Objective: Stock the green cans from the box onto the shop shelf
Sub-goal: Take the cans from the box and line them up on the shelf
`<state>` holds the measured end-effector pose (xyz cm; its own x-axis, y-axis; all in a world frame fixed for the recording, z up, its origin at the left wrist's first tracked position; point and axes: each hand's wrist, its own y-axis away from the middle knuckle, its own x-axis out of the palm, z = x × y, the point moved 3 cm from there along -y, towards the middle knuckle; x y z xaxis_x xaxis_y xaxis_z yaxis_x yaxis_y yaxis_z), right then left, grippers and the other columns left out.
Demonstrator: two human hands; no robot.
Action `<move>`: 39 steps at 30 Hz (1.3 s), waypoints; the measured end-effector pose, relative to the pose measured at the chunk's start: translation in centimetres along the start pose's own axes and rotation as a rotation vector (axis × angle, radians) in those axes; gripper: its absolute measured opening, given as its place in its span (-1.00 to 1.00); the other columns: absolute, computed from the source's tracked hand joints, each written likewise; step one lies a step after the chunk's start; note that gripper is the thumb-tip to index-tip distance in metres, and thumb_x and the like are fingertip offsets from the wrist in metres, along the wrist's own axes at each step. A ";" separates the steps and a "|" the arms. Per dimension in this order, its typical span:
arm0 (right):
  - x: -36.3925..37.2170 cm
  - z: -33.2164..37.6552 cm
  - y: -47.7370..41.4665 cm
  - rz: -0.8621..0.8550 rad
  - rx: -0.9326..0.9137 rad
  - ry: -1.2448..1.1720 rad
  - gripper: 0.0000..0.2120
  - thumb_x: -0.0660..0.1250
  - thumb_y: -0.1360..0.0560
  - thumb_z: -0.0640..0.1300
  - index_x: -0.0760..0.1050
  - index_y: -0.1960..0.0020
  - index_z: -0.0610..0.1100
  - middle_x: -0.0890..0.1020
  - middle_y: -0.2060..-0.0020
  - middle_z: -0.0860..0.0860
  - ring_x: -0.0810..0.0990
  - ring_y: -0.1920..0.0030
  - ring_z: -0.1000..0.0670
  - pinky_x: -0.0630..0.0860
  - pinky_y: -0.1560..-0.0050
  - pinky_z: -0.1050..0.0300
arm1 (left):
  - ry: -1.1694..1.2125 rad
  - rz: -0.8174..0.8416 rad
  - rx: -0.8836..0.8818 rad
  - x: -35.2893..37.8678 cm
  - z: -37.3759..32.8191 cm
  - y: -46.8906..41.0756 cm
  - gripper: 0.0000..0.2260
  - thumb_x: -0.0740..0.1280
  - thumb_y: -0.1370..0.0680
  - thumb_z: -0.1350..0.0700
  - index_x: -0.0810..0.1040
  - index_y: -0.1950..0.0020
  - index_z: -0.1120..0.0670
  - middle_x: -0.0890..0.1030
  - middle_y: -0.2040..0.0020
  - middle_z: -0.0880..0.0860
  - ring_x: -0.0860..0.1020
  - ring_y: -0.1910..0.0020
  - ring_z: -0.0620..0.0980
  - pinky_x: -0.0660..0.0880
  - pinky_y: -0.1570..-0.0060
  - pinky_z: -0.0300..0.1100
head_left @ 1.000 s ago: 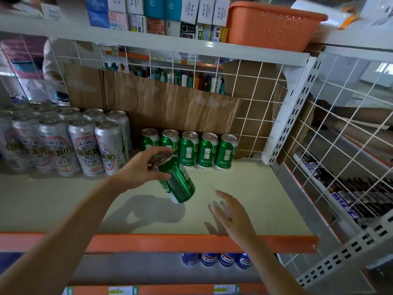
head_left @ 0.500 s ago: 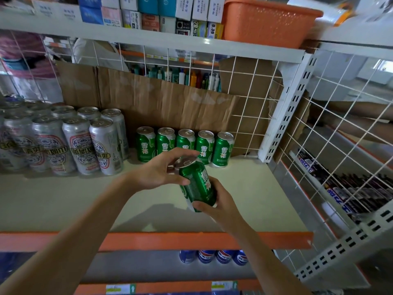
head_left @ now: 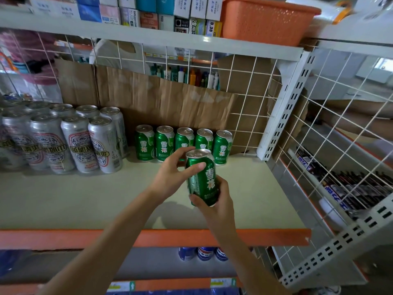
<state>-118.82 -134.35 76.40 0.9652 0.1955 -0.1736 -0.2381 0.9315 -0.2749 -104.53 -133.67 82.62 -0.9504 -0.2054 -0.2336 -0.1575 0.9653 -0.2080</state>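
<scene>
**A:** Quick status, how far along?

**B:** Partway, I'd say. Five done: a row of short green metal cans stands upright at the back of the pale flat shop shelf, against the brown corrugated cardboard backing. A sixth is in hand. I can't see the box, so I can't count what's left.

**A:** Where's the sixth?

**B:** The green cylindrical metal can is at 6 o'clock from the row's fourth can, in front of the row and near upright. Its base looks clear of the shelf, though the right hand hides the underside, so I can't be sure.

**A:** Hands?

**B:** Both are clamped on it. My left hand pinches the upper part from 9 o'clock, thumb across the front. My right hand wraps the lower part from 5 o'clock.

**A:** Versus a second ago?

**B:** Then the left hand alone held it, tilted with its top leaning to 10 o'clock, and the right hand hovered open over the shelf. Since then the right hand has closed round the bottom, and the can is straighter and nearer the row. The row hasn't changed, and neither have the tall silver printed cans at 9 o'clock.
</scene>
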 end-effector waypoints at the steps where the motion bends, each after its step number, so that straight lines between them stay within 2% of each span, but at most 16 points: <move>1: 0.0 0.0 0.0 -0.002 0.008 0.002 -0.30 0.44 -0.18 0.24 0.32 -0.23 0.06 0.58 -0.05 0.13 0.58 -0.03 0.17 0.57 0.04 0.20 | -0.002 0.000 0.004 0.1 -0.1 0.0 -0.32 0.37 -0.20 -0.29 0.44 -0.25 -0.04 0.58 -0.12 -0.06 0.54 -0.13 -0.09 0.51 -0.18 -0.02; 3: -0.1 0.0 0.0 0.014 0.019 0.003 -0.28 0.45 -0.16 0.25 0.31 -0.23 0.07 0.56 -0.06 0.14 0.57 -0.03 0.20 0.56 0.04 0.25 | -0.004 -0.003 0.017 0.1 -0.1 0.0 -0.33 0.37 -0.22 -0.28 0.46 -0.25 0.00 0.59 -0.12 -0.02 0.55 -0.13 -0.07 0.51 -0.18 0.01; 6: -0.5 0.2 -0.5 0.067 0.038 0.007 -0.25 0.47 -0.13 0.25 0.28 -0.24 0.09 0.54 -0.07 0.18 0.55 -0.06 0.22 0.55 0.01 0.26 | 0.038 0.013 0.026 -0.1 -0.1 -0.3 -0.48 0.38 -0.23 -0.24 0.48 -0.13 -0.09 0.61 -0.10 0.00 0.57 -0.12 -0.06 0.51 -0.18 0.03; 8: -1.1 0.6 -0.9 0.122 0.048 0.015 -0.27 0.54 -0.17 0.18 0.30 -0.23 0.09 0.54 -0.07 0.19 0.56 -0.06 0.21 0.54 -0.01 0.27 | 0.077 0.046 0.027 -0.4 -0.2 -0.5 -0.50 0.40 -0.24 -0.21 0.47 -0.13 -0.10 0.61 -0.11 0.00 0.57 -0.13 -0.05 0.50 -0.20 0.03; 11: -1.9 1.3 -1.7 0.224 0.069 0.009 -0.36 0.51 -0.23 0.04 0.29 -0.22 0.07 0.53 -0.08 0.17 0.55 -0.07 0.19 0.51 0.00 0.34 | 0.092 0.127 0.026 -0.8 -0.2 -0.8 -0.37 0.45 -0.22 -0.19 0.44 -0.23 -0.02 0.59 -0.17 0.03 0.56 -0.17 -0.04 0.48 -0.23 0.04; 14: -2.4 1.9 -2.3 0.309 0.063 0.052 -0.36 0.49 -0.28 -0.03 0.28 -0.27 0.03 0.53 -0.09 0.16 0.54 -0.07 0.24 0.48 0.01 0.40 | 0.075 0.204 0.027 -0.8 -0.3 -1.0 -0.16 0.50 -0.15 -0.32 0.39 -0.31 0.02 0.57 -0.21 0.07 0.55 -0.20 -0.03 0.46 -0.25 -0.01; 16: -2.5 2.1 -2.6 0.353 0.069 0.078 -0.36 0.50 -0.29 -0.07 0.27 -0.27 0.03 0.53 -0.10 0.15 0.54 -0.10 0.21 0.48 -0.01 0.39 | 0.060 0.239 0.027 -0.6 -0.3 -1.0 -0.15 0.49 -0.17 -0.32 0.35 -0.34 0.02 0.56 -0.22 0.07 0.54 -0.20 -0.04 0.46 -0.24 -0.08; 20: -2.8 2.4 -2.8 0.381 0.081 0.108 -0.32 0.51 -0.24 -0.01 0.30 -0.27 0.02 0.55 -0.12 0.11 0.54 -0.13 0.13 0.50 -0.07 0.28 | 0.056 0.284 0.035 -0.4 -0.3 -1.2 -0.36 0.42 -0.29 -0.12 0.35 -0.34 -0.03 0.55 -0.23 0.03 0.52 -0.23 -0.04 0.45 -0.25 -0.11; 25: -3.1 2.1 -3.0 0.333 0.074 0.147 -0.33 0.57 -0.25 -0.06 0.32 -0.25 0.01 0.57 -0.09 0.14 0.55 -0.11 0.14 0.51 -0.09 0.19 | 0.065 0.346 0.044 0.1 -0.6 -1.6 -0.38 0.39 -0.39 0.06 0.29 -0.43 0.05 0.53 -0.26 0.05 0.50 -0.24 -0.04 0.45 -0.24 -0.14; 29: -3.4 1.2 -3.1 0.282 0.077 0.156 -0.34 0.58 -0.25 -0.18 0.33 -0.23 0.01 0.57 -0.08 0.13 0.55 -0.10 0.15 0.52 -0.11 0.11 | -0.001 0.373 0.068 0.6 -0.4 -1.4 -0.38 0.38 -0.40 0.04 0.25 -0.43 -0.03 0.49 -0.29 0.01 0.45 -0.30 -0.10 0.41 -0.27 -0.21; 32: -4.3 0.2 -3.5 0.238 0.099 0.163 -0.31 0.60 -0.21 -0.18 0.34 -0.23 -0.01 0.57 -0.10 0.09 0.54 -0.12 0.11 0.52 -0.14 0.04 | -0.170 0.272 0.114 0.4 0.5 -1.5 -0.39 0.35 -0.47 -0.14 0.23 -0.46 -0.05 0.40 -0.39 -0.03 0.34 -0.38 -0.15 0.28 -0.36 -0.22; 35: -6.0 -1.0 -4.3 0.184 0.125 0.176 -0.30 0.59 -0.21 -0.22 0.34 -0.25 -0.09 0.57 -0.10 0.05 0.54 -0.12 0.08 0.51 -0.14 0.04 | -0.453 0.183 0.038 -0.1 2.9 -1.2 -0.42 0.28 -0.51 -0.10 0.20 -0.48 0.00 0.28 -0.46 -0.02 0.24 -0.40 -0.14 0.15 -0.34 -0.28; 37: -7.2 -1.7 -4.8 0.161 0.132 0.190 -0.30 0.58 -0.22 -0.22 0.33 -0.27 -0.11 0.55 -0.09 0.08 0.53 -0.09 0.16 0.50 -0.09 0.15 | -0.685 0.223 -0.057 -0.2 5.5 -0.7 -0.41 0.24 -0.54 -0.12 0.14 -0.51 0.03 0.15 -0.52 0.02 0.13 -0.48 -0.05 0.06 -0.42 -0.16; 39: -8.3 -2.4 -5.4 0.132 0.135 0.216 -0.31 0.58 -0.23 -0.21 0.32 -0.26 -0.10 0.53 -0.05 0.13 0.50 -0.05 0.23 0.46 -0.01 0.27 | -0.802 0.279 -0.156 -0.3 7.9 0.2 -0.28 0.11 -0.48 -0.33 0.09 -0.52 0.03 0.03 -0.55 0.03 0.00 -0.52 0.01 -0.04 -0.47 -0.05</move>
<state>-125.85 -141.75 77.08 0.8780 0.2612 -0.4010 -0.3294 0.9377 -0.1105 -102.16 -134.71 75.16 -0.4929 0.0473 -0.8688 -0.0377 0.9964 0.0756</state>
